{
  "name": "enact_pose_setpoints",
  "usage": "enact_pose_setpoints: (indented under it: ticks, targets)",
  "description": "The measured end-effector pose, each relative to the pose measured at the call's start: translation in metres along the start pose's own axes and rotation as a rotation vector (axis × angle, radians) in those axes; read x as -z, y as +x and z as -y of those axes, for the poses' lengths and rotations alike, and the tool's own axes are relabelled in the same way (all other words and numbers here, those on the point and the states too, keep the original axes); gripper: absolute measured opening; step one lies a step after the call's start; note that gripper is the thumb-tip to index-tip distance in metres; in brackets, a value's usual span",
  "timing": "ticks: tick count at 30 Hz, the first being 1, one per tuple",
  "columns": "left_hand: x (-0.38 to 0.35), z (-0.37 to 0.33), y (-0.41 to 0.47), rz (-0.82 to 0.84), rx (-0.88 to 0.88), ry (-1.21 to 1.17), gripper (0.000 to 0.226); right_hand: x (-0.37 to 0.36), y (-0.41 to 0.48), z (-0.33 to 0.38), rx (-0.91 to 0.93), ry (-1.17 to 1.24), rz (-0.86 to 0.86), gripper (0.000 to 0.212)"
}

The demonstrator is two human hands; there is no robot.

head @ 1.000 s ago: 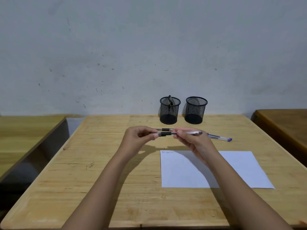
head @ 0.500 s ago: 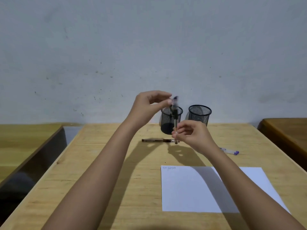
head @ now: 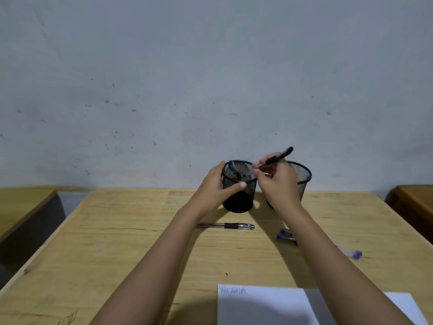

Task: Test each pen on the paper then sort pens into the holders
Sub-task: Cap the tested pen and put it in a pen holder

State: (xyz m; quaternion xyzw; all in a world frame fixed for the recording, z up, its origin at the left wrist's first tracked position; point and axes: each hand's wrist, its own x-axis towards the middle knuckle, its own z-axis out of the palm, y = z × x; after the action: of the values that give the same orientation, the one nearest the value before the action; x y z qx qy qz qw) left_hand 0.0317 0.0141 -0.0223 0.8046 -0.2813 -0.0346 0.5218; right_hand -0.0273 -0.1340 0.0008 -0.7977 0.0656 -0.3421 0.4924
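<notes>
Where the view is nearest, a white sheet of paper (head: 269,308) is seen lying flat on the pale wooden counter (head: 117,254). A short line of scribbled test strokes (head: 232,289) is carried at its top left corner, so some testing is judged to be done. Further out, a clear pen with a black grip (head: 228,225) is found lying loose, with blue-capped clear pens (head: 286,235) to its right, partly hidden by the right forearm; their number cannot be told. These are judged to be left for testing and sorting. Beyond them, the left black wire-mesh holder (head: 239,198) is gripped near its rim by the left hand (head: 216,187), thumb across the front wall. A clear pen with a black upper part (head: 278,157) is pinched by the right hand (head: 278,184) and held tilted, its lower end at that holder's mouth, where at least one dark pen (head: 234,171) is already stood. The right black mesh holder (head: 304,175) is set just beside, half covered; its contents cannot be made out. Behind, a scuffed grey wall (head: 210,78) is met, and a second wooden counter (head: 21,202) is glimpsed at the left.
</notes>
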Motion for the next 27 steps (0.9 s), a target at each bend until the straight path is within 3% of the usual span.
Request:
enact_pose_setpoints:
  ticks: [2, 8, 14, 21, 23, 27]
  targets:
    - [-0.002, 0.002, -0.001, -0.005, -0.014, -0.079, 0.04, 0.0, 0.005, -0.001, 0.041, -0.14, 0.093, 0.005]
    - [-0.002, 0.002, -0.002, -0.002, -0.052, -0.172, 0.04, 0.006, 0.016, 0.01, 0.05, -0.354, 0.398, 0.014]
    - [0.0, 0.003, 0.0, 0.005, -0.045, -0.21, 0.046, 0.007, 0.026, 0.016, -0.007, -0.397, 0.466, 0.017]
    - [0.002, 0.005, -0.001, 0.019, -0.004, -0.195, 0.055, 0.009, 0.02, 0.015, 0.006, -0.308, 0.333, 0.018]
    - [0.005, 0.003, -0.006, 0.022, -0.009, -0.108, 0.052, 0.013, 0.01, 0.015, 0.009, -0.196, 0.217, 0.019]
    - [0.019, 0.007, -0.033, 0.003, 0.084, 0.138, 0.069, 0.028, -0.031, 0.012, 0.051, -0.086, 0.055, 0.012]
